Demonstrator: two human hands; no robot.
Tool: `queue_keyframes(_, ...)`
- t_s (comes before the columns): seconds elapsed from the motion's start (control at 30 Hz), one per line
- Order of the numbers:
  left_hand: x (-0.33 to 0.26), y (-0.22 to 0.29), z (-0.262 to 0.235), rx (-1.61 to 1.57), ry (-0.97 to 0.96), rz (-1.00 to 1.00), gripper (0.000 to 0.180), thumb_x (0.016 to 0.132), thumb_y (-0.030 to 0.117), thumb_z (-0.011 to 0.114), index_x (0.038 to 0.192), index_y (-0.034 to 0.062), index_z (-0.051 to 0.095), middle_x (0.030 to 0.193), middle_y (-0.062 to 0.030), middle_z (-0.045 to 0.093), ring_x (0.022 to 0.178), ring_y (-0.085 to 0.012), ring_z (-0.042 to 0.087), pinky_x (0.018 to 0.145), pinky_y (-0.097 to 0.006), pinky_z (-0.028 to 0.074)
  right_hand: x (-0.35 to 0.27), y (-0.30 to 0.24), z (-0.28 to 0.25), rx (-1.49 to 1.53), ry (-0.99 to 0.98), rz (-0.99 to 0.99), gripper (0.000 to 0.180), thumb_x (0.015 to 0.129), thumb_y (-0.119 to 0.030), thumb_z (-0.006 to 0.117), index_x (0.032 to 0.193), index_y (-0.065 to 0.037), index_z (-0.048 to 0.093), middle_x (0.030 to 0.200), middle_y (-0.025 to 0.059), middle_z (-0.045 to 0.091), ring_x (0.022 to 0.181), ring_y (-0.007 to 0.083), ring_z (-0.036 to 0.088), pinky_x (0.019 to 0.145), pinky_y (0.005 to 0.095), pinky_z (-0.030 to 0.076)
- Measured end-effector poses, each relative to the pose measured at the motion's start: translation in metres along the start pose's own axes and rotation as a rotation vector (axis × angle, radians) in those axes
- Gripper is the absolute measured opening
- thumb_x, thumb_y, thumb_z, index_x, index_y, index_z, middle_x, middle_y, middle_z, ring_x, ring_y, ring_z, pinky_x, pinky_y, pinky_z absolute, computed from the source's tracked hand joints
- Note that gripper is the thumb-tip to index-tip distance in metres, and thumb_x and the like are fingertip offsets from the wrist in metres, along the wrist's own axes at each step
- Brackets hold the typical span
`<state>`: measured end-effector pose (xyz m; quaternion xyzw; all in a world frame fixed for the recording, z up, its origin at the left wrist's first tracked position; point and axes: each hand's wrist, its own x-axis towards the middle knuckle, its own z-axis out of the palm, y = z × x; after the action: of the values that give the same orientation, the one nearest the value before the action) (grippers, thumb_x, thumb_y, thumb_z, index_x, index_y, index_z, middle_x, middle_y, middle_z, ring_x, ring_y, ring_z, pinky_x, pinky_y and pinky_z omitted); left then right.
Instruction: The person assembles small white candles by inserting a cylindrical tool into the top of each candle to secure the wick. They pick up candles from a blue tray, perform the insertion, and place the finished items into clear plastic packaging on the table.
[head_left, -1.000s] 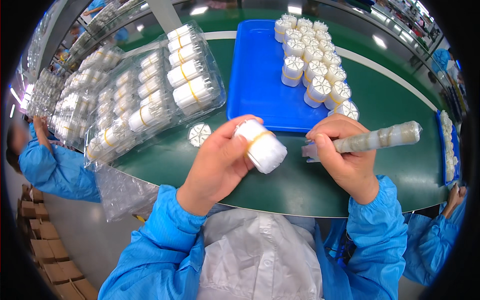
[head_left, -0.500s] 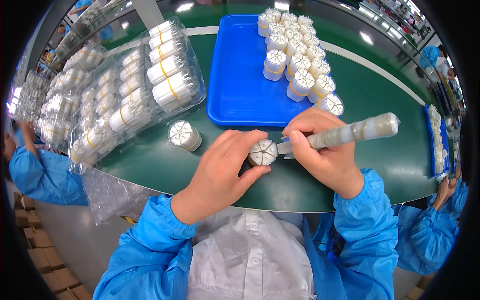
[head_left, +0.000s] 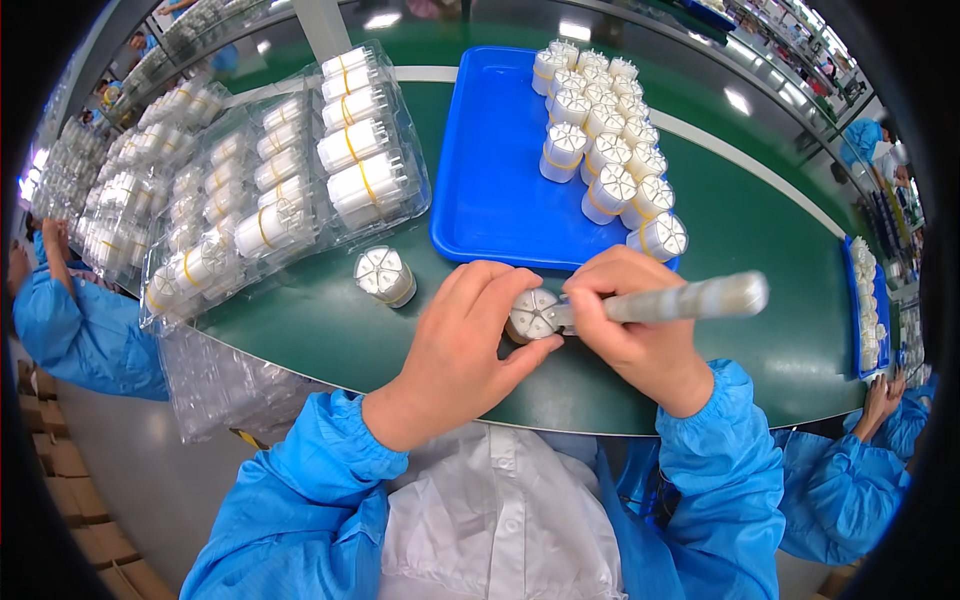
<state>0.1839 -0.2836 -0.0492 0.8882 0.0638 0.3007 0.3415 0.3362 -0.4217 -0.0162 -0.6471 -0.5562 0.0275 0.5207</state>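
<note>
My left hand (head_left: 455,350) curls its fingers and thumb around a round bundle (head_left: 531,312) of white wedge-shaped pieces, its segmented end facing up. In my right hand (head_left: 640,345) is a tool with a thick, pale, wrapped handle (head_left: 700,298), pointing off to the right. The tool's flat tip reaches the right edge of the bundle's top; my fingers partly hide it, and I cannot tell whether it touches. A similar banded bundle (head_left: 384,277) stands on the green table, left of my left hand.
Beyond my hands lies a blue tray (head_left: 485,190), with several banded bundles (head_left: 610,190) along its right side. Clear plastic trays (head_left: 418,190) of white banded pieces (head_left: 362,185) fill the left. Co-workers' sleeves (head_left: 90,330) show at both sides; another blue tray (head_left: 858,335) is far right.
The tool's handle has swung down toward me, and its tip sits closer over the bundle's edge. My left hand still holds the bundle. The whole view has shifted slightly.
</note>
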Motion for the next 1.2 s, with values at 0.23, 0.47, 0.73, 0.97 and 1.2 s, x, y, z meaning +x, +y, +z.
queue_keyframes(0.23,0.005,0.0,-0.002,-0.075,-0.013,0.129,0.053,0.074,0.001,0.08,0.124,0.0012,0.063,0.117,-0.0147,0.068,0.104,-0.034,0.065,0.089,-0.042,0.054,0.002,0.005,-0.004,0.069,0.003,0.049,0.008,0.089,-0.003,0.074,0.085,-0.001,0.068,0.081,0.0074,0.068,0.07,0.0191,0.064,0.061,0.0327,0.049)
queue_keyframes(0.47,0.011,0.014,-0.009,0.056,-0.084,0.048,0.053,0.073,0.002,0.083,0.123,0.002,0.064,0.117,-0.0142,0.067,0.106,-0.0336,0.064,0.089,-0.041,0.052,-0.002,0.007,-0.001,0.021,-0.041,0.031,0.01,0.089,-0.005,0.075,0.084,-0.001,0.068,0.079,0.0074,0.067,0.069,0.0196,0.065,0.06,0.0339,0.049)
queue_keyframes(0.73,0.01,0.005,0.0,-0.07,-0.031,0.098,0.062,0.073,0.004,0.085,0.13,0.003,0.06,0.117,-0.0135,0.067,0.107,-0.0304,0.065,0.09,-0.04,0.052,0.004,0.008,-0.011,0.09,0.021,-0.001,0.007,0.089,-0.003,0.074,0.084,-0.002,0.069,0.079,0.0069,0.068,0.07,0.0187,0.065,0.061,0.0335,0.05)
queue_keyframes(0.97,0.011,0.008,0.001,-0.101,-0.051,0.092,0.066,0.072,0.002,0.085,0.133,0.0032,0.058,0.117,-0.0135,0.066,0.102,-0.0296,0.065,0.086,-0.039,0.053,-0.003,0.009,-0.006,0.066,-0.038,0.045,0.007,0.089,-0.003,0.074,0.085,-0.001,0.068,0.081,0.0086,0.068,0.072,0.0197,0.065,0.064,0.0336,0.05)
queue_keyframes(1.2,0.008,0.008,0.003,0.028,-0.033,0.102,0.058,0.074,0.005,0.083,0.127,0.0005,0.059,0.117,-0.0163,0.065,0.101,-0.0355,0.063,0.086,-0.043,0.053,0.001,0.004,-0.01,0.128,0.001,0.091,0.007,0.088,-0.001,0.072,0.083,-0.001,0.068,0.082,0.0096,0.069,0.073,0.0197,0.065,0.065,0.0333,0.051)
